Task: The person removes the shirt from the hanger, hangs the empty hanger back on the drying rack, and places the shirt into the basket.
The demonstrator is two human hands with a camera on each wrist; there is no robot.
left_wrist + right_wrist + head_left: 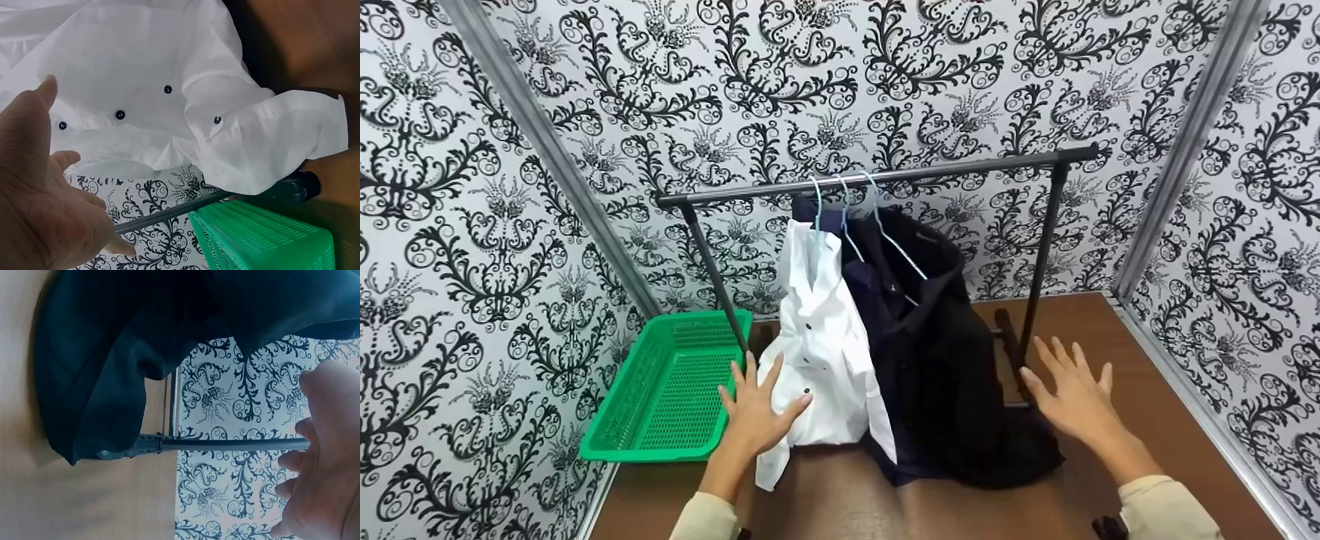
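Observation:
Three garments hang from a dark metal clothes rack (960, 171) on light-blue hangers (819, 206). Leftmost is a white shirt (825, 330) with dark buttons, then a dark navy garment (896, 420), then a black garment (967, 390) on the right. My left hand (755, 412) has its fingers spread in front of the white shirt's left side, holding nothing. In the left wrist view, the thumb and fingers stand apart near the shirt's buttons. My right hand (1076, 397), fingers also spread, hovers right of the black garment, near the rack's right post (1042, 262), with nothing held.
A green plastic basket (649, 450) stands at the left, beside the rack's left post. The brown table (1117, 337) carries the rack, and the garments' lower ends lie on it. Black-and-white patterned walls (945, 75) with grey metal corner strips close in the back and sides.

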